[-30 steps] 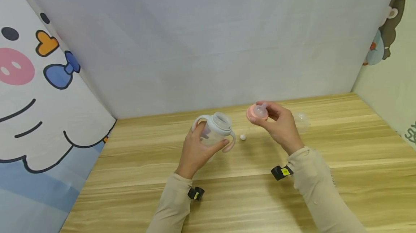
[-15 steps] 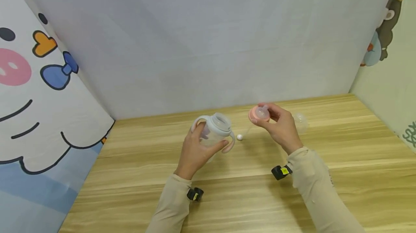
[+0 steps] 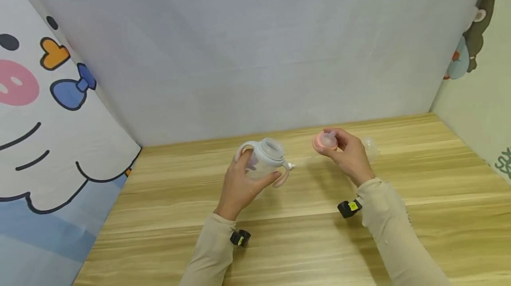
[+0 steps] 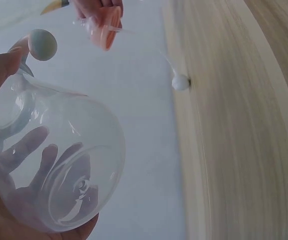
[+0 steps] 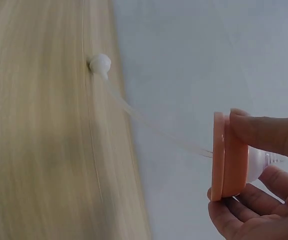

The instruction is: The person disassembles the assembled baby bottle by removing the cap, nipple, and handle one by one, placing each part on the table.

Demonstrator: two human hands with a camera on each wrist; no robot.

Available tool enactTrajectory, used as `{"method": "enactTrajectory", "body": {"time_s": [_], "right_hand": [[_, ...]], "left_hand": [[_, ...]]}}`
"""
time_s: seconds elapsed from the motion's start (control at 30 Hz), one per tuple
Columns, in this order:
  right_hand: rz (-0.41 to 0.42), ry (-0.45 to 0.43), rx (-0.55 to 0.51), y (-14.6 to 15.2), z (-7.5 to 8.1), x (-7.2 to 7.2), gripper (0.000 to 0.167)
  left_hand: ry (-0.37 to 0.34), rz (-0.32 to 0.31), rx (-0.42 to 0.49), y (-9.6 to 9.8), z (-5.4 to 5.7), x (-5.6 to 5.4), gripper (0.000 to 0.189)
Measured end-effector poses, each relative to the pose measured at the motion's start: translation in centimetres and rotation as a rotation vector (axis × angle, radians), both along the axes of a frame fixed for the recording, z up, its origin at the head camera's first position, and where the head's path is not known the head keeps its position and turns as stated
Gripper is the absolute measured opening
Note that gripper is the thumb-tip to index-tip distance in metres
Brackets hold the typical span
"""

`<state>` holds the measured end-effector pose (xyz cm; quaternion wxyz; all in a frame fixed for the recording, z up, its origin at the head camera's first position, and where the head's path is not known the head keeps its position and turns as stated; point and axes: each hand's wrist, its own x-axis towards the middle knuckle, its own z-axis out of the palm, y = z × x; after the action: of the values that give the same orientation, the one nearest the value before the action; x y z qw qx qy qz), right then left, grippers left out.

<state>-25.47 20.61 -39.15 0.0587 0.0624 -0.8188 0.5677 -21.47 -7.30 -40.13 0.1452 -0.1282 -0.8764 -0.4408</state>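
Note:
My left hand (image 3: pixel 241 186) grips a clear baby bottle (image 3: pixel 261 166) with a pale collar and two side handles. The bottle is uncapped and tilts slightly to the right. In my right hand (image 3: pixel 351 157), thumb and fingers pinch the pink ring of a nipple cap (image 5: pixel 229 155), its clear nipple pointing away from the bottle in the right wrist view. A thin clear straw (image 5: pixel 156 129) runs out of the cap's underside to a white ball-shaped weight (image 5: pixel 100 64) close to the tabletop. In the head view, a bottle handle partly hides that weight.
A clear dome-shaped cover (image 3: pixel 370 148) lies on the wooden table (image 3: pixel 295 250) behind my right wrist. A pale cloth wall (image 3: pixel 271 55) stands along the table's back edge, with printed panels at both sides.
My right hand has moved a little to the right with the nipple cap. The straw's weighted end has swung left toward the bottle. My left hand and the bottle have stayed put.

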Motion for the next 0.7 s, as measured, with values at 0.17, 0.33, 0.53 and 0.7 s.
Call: {"method": "enactTrajectory", "body": {"time_s": [0.17, 0.33, 0.53, 0.7], "right_hand": [[-0.015, -0.032, 0.033, 0.3, -0.4, -0.2, 0.055], [-0.031, -0.043, 0.091, 0.5, -0.8, -0.5, 0.054], [-0.043, -0.069, 0.19, 0.7, -1.3, -0.8, 0.052], [-0.052, -0.103, 0.25, 0.8, -1.7, -0.9, 0.051]], "left_hand": [[0.001, -0.004, 0.006, -0.1, 0.1, 0.0, 0.064], [0.009, -0.002, 0.005, -0.1, 0.1, -0.1, 0.062], [0.012, 0.0, 0.002, -0.2, 0.1, -0.1, 0.062], [0.008, -0.006, 0.005, -0.2, 0.1, 0.0, 0.062]]}}
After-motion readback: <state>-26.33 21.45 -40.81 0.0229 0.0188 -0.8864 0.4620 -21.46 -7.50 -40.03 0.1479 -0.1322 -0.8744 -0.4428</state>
